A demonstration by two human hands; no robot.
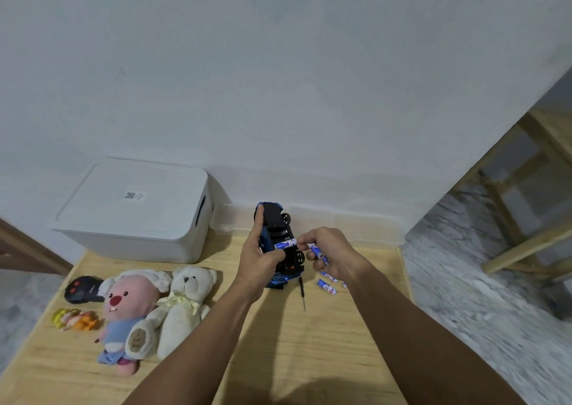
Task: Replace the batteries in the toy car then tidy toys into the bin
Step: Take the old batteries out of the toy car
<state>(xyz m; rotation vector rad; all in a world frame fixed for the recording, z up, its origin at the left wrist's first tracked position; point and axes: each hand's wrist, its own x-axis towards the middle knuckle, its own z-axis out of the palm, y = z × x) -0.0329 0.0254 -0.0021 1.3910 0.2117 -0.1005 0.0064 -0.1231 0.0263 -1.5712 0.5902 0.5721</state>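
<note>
Two bare hands meet over the pale wooden desk (278, 358), just past its centre. The left hand (260, 257) grips a blue and black plastic toy car (277, 219), turned belly-up and tilted with its nose toward twelve o'clock, thumb along the car's left flank and fingers curled under the chassis. The right hand (329, 249) pinches a blue and white cylindrical battery (286, 245) at its end with thumb and forefinger, the battery lying across the car's underside at the open bay; its lower fingers curl round a second blue and white battery (319, 253) held against the palm.

On the desk at five o'clock from the car lie loose blue and white batteries (327, 286) and, just beside them, a slim black-handled screwdriver (302, 293) pointing toward six o'clock. At ten o'clock from the car stands a white plastic lidded bin (136, 212), lid on, against the wall. At eight o'clock lie a white teddy bear with a cream ribbon (182, 308) touching a pink plush beaver in a blue outfit (127, 315); farther toward nine o'clock are a black remote controller with red buttons (82, 289) and a small yellow and orange figurine (74, 318). A clear plastic tray (226, 219) sits behind the car at the wall
</note>
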